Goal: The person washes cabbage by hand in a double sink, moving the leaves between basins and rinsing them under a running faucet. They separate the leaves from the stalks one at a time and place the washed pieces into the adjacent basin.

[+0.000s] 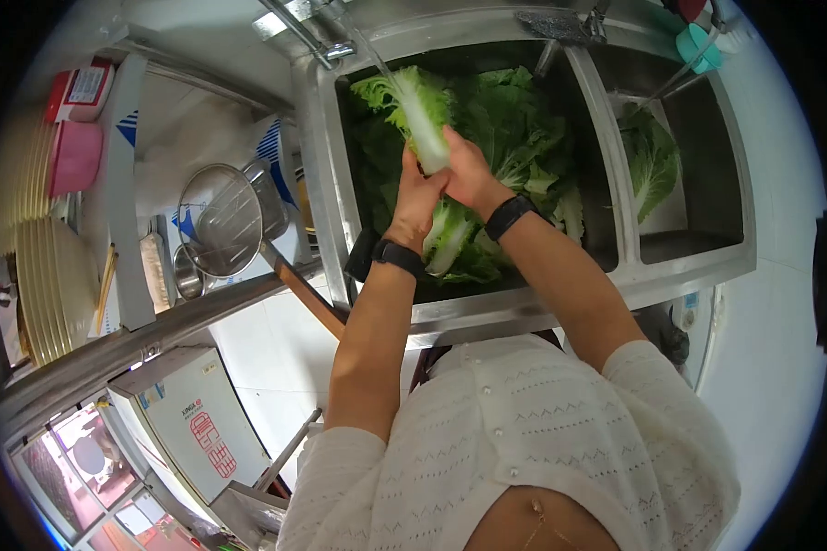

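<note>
Between my two hands is a cabbage leaf (pixel 421 115) with a thick white stem and frilly green edge, held tilted under running tap water. My left hand (pixel 417 195) grips the lower end of the stem from the left. From the right, my right hand (pixel 471 172) closes on the same stem, its thumb and fingers against the white part. Below them the large sink basin (pixel 602 184) is filled with more green cabbage leaves (pixel 515 129). The metal tap (pixel 326 50) stands at the basin's upper left.
A smaller basin (pixel 708 184) on the right holds one cabbage leaf (pixel 651 170). A turquoise cup (pixel 698 48) is near its back corner. To the left, a wire strainer (pixel 220 220) with a wooden handle (pixel 303 292) juts toward the sink; stacked plates (pixel 50 285) stand farther left.
</note>
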Available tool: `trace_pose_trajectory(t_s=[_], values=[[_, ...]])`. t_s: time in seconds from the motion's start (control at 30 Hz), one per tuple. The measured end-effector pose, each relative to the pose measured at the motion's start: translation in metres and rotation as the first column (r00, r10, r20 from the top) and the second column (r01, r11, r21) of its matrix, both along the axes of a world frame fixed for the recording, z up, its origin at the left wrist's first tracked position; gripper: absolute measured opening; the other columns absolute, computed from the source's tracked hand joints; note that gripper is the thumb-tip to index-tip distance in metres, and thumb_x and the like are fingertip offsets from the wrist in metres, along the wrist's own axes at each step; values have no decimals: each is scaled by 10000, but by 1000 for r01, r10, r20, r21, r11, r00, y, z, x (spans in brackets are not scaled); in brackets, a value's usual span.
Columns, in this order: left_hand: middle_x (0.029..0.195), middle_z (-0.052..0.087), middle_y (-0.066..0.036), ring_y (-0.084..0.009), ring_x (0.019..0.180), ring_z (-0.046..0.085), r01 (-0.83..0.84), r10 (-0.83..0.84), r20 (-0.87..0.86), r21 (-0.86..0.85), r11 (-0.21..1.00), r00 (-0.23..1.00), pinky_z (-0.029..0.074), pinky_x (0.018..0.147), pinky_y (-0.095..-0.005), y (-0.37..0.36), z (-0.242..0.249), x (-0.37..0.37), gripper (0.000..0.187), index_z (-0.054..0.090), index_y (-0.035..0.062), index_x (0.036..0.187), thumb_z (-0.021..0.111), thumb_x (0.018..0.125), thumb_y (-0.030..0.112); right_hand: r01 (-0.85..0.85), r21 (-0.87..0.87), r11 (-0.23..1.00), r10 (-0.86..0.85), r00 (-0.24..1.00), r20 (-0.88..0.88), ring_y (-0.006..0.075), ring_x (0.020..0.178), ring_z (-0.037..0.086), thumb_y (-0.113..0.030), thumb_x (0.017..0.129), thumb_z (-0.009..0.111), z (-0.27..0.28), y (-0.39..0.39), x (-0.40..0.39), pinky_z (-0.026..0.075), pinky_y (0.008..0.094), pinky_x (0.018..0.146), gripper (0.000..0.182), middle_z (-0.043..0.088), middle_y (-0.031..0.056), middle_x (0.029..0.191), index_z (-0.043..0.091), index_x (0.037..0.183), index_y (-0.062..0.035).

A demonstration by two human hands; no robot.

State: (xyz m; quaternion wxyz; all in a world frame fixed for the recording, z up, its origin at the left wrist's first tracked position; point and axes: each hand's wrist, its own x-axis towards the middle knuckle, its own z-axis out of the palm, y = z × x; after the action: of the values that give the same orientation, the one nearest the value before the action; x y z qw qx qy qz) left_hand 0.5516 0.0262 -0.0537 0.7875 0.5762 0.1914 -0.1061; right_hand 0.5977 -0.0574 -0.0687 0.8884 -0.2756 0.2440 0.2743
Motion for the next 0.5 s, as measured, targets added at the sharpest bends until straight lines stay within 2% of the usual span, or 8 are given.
trace_pose_trajectory(t_s=[0.07,0.1,0.17,0.33,0.4,0.43,0.47,0.5], values=[[1082,442,-62,-188,974,464,-12,16,172,-25,1000,985,413,786,-305,1,3,-10,597,229,113,1263,514,748,14,-46,39,998,42,995,91,232,841,500,-210,832,456,-4,3,4,419,388,693,299,481,107,993,426,1045,-2],[1082,442,-62,-188,974,464,-15,19,171,-24,1000,985,413,786,-305,5,3,-14,597,229,113,1263,514,748,14,-84,70,994,71,981,181,234,825,505,-160,821,467,-7,3,4,422,390,689,264,483,111,988,429,1029,-2],[1107,436,-70,-198,1000,451,-102,112,19,-295,950,993,374,846,-349,15,1,-18,592,208,101,1270,524,770,78,-76,43,996,66,979,192,235,808,512,-113,802,473,0,6,3,431,375,688,236,491,115,964,437,1008,-3],[1110,436,-76,-202,978,462,-203,226,72,-244,948,971,358,855,-372,8,3,-12,525,236,80,1255,489,798,133,-118,-42,992,125,955,267,241,796,521,-25,761,487,5,9,8,455,330,679,213,521,118,891,453,969,1],[1103,440,-76,-202,968,465,-227,247,103,-178,958,963,364,846,-369,6,9,-9,484,273,73,1238,476,804,137,-162,13,987,156,966,204,227,763,534,-35,760,497,8,5,11,459,320,662,178,538,114,846,463,930,8],[1081,450,-70,-197,961,466,-207,240,102,-259,943,965,367,840,-364,9,13,-9,442,314,70,1211,473,805,145,-158,11,987,153,967,206,227,763,534,-35,760,497,14,2,10,459,320,662,178,538,114,846,463,930,8],[1059,459,-65,-192,954,467,-186,233,104,-340,922,967,369,834,-359,10,16,-7,403,355,67,1184,471,807,152,-143,107,984,125,979,158,211,718,541,-42,764,492,21,-2,9,460,310,629,157,546,109,825,466,911,6],[1036,470,-51,-180,938,470,-184,217,93,-280,942,972,372,823,-347,8,18,-9,340,419,70,1126,472,812,189,-122,203,972,103,989,105,195,674,547,-48,768,487,27,-4,7,462,299,595,137,554,104,803,469,893,4]])
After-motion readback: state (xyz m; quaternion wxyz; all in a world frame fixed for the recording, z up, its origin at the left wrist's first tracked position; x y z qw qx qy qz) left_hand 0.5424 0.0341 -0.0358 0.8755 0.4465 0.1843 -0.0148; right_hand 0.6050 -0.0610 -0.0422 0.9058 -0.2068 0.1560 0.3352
